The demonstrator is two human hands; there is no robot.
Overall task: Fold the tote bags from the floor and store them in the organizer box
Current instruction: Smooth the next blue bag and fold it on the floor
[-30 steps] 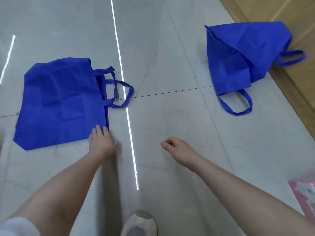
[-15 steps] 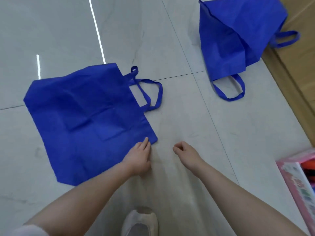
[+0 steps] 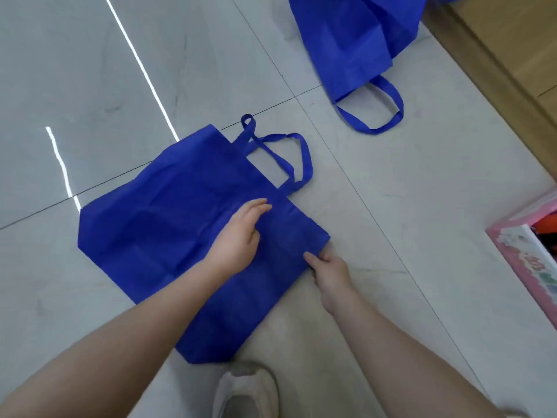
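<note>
Your left hand [image 3: 241,233] now lies flat on the bag [image 3: 168,236]; your right hand [image 3: 328,267] now pinches its edge; the pink box [image 3: 518,254] at right holds something unclear.

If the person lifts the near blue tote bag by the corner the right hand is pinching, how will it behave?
The near tote bag probably droops: it lies flat and creased, with limp handles. It looks thin, so likely light. On the glossy tile floor it may slide unless the left hand presses while the right hand pulls.

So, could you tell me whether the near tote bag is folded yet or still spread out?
Spread flat: the near tote bag lies open on the floor, handles out.
</note>
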